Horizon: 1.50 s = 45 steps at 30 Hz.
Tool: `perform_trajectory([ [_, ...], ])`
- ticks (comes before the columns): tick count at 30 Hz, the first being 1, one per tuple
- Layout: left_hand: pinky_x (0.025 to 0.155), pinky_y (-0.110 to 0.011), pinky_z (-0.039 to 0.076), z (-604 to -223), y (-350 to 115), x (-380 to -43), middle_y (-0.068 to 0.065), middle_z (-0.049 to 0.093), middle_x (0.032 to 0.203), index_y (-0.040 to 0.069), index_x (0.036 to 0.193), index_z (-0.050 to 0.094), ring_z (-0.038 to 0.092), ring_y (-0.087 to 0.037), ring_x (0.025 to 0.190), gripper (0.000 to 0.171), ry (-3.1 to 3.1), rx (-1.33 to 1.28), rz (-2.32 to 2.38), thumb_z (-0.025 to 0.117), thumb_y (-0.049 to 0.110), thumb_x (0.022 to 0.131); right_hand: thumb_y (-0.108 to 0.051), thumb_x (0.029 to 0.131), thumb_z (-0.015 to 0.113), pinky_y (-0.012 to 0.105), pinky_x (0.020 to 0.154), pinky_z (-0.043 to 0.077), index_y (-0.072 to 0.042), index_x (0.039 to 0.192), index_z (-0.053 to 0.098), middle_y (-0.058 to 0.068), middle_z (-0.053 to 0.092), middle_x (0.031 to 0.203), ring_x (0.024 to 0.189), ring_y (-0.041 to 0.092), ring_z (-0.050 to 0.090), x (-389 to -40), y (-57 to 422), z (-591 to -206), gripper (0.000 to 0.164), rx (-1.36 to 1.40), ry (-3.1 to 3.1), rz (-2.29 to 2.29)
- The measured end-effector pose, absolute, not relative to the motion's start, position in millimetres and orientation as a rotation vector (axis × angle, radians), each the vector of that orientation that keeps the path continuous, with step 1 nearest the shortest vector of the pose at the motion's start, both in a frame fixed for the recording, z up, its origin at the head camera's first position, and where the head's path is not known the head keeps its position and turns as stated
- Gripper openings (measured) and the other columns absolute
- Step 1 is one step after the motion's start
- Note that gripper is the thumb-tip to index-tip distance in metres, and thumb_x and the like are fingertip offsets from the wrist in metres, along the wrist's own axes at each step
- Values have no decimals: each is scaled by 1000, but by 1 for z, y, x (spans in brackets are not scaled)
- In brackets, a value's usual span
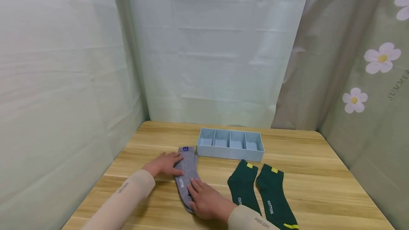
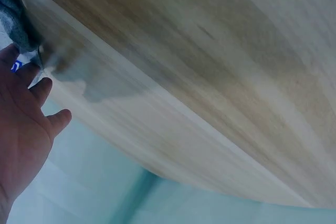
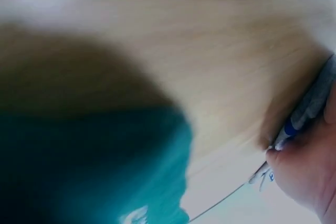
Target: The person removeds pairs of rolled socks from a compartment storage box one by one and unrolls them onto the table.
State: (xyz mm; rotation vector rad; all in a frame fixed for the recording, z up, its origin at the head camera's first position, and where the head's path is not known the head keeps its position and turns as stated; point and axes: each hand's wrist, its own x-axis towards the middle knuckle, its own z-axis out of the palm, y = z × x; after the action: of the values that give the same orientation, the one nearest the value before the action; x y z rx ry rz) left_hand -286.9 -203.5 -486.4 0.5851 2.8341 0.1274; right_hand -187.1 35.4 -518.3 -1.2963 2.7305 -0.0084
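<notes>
Two grey socks lie overlapped on the wooden table, the upper grey sock (image 1: 188, 168) bearing a dark blue label and the word COTTON. My left hand (image 1: 166, 163) rests against its left edge near the cuff, fingers spread; in the left wrist view the left hand (image 2: 23, 114) also touches grey fabric. Lower down, my right hand (image 1: 207, 200) lies over the foot part with extended fingers, hiding some of it. The right wrist view shows the right hand (image 3: 310, 166) beside the grey sock (image 3: 310, 103), rather blurred.
A pale blue box (image 1: 230, 152) with several compartments stands behind the socks. To the right lie two dark green socks, the left green sock (image 1: 244, 182) and the right green sock (image 1: 271, 191), the left one partly behind my right sleeve. Hanging cloth (image 1: 211, 63) surrounds the table (image 1: 319, 184).
</notes>
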Motion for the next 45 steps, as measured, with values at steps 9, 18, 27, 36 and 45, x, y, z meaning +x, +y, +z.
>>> perform_trajectory([
  [9,115,-61,16,-488,-200,-300,-14,34,158,13,150,45,27,-37,145,80,2859,505,125,64,52,82,-49,106,28,45,116,26,-12,156,32,8,22,163,150,22,17,-189,14,-530,62,-1180,2799,-60],
  [18,114,-62,18,-487,-200,-297,-20,37,154,5,147,46,28,-43,143,78,2873,593,247,66,42,82,-45,107,30,51,117,21,-6,156,29,9,24,162,150,22,18,-189,30,-510,62,-1123,2731,-359],
  [27,111,-63,25,-484,-218,-288,-30,42,147,-7,141,48,31,-50,139,72,2937,680,510,64,36,87,-40,107,36,57,116,18,-10,154,36,11,28,161,149,25,20,-205,58,-508,56,-1065,2833,-330],
  [36,112,-59,26,-482,-236,-281,-32,40,147,-7,143,46,30,-49,139,73,2932,552,617,62,45,94,-45,106,38,58,116,19,-18,154,39,11,27,161,149,26,21,-203,59,-504,55,-1078,2809,-245],
  [45,110,-60,30,-488,-251,-270,-33,44,143,-10,140,48,39,-50,134,67,2942,472,718,60,41,98,-48,104,40,57,117,17,-21,154,38,8,25,162,150,24,19,-203,60,-512,58,-1074,2775,-181],
])
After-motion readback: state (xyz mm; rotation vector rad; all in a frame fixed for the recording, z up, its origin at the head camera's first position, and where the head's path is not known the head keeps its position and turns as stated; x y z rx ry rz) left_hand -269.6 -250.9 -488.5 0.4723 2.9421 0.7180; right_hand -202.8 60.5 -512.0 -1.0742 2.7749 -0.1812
